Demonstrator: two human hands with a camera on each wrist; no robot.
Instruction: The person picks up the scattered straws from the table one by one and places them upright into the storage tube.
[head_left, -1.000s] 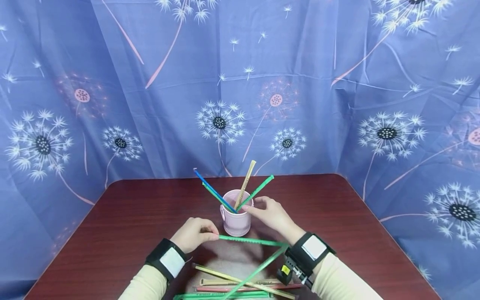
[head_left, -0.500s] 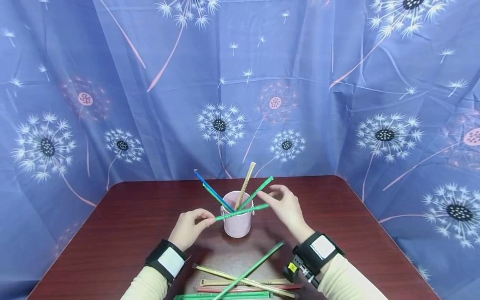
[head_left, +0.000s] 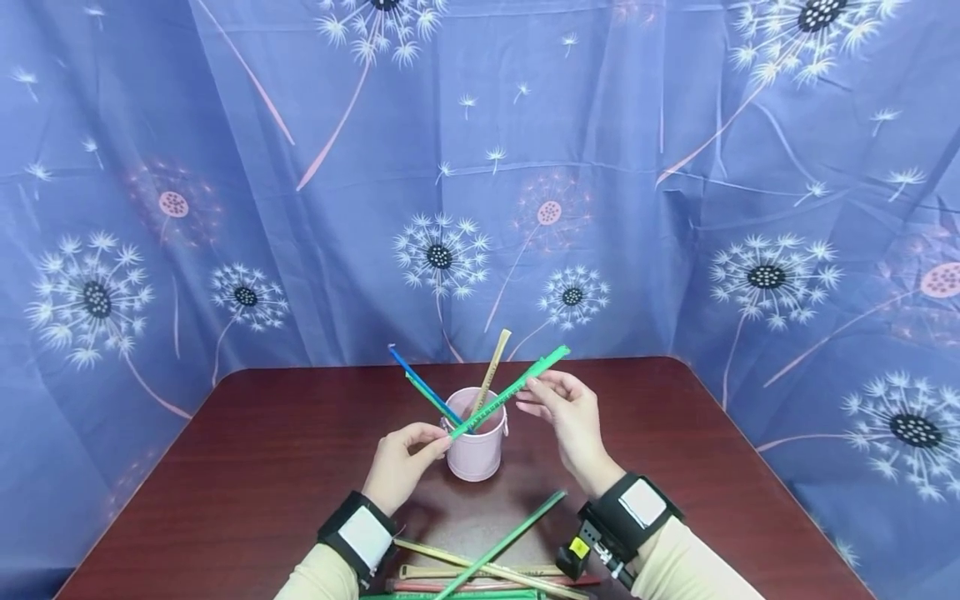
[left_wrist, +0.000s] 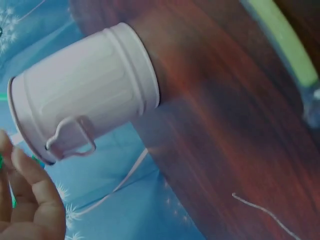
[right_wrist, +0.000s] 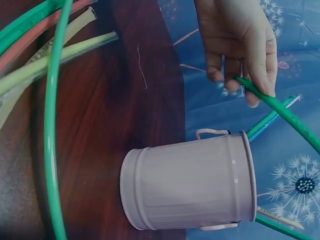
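Thumb and fingers of the left hand [head_left: 401, 468] pinch the lower end of a green straw [head_left: 491, 407]; the right hand [head_left: 576, 425] has its fingertips at the upper half, and whether they pinch it I cannot tell. The green straw's long axis slants across the mouth of the ribbed, pale pink pail [head_left: 474, 460], rising toward the worktop [head_left: 675, 467]'s back right corner; the left fingertips lie just beside the rim. A blue straw [head_left: 420, 381] and a beige straw [head_left: 491, 368] lean in the upright pail. Slim, glossy loose straws [head_left: 502, 545] cross toward the near edge.
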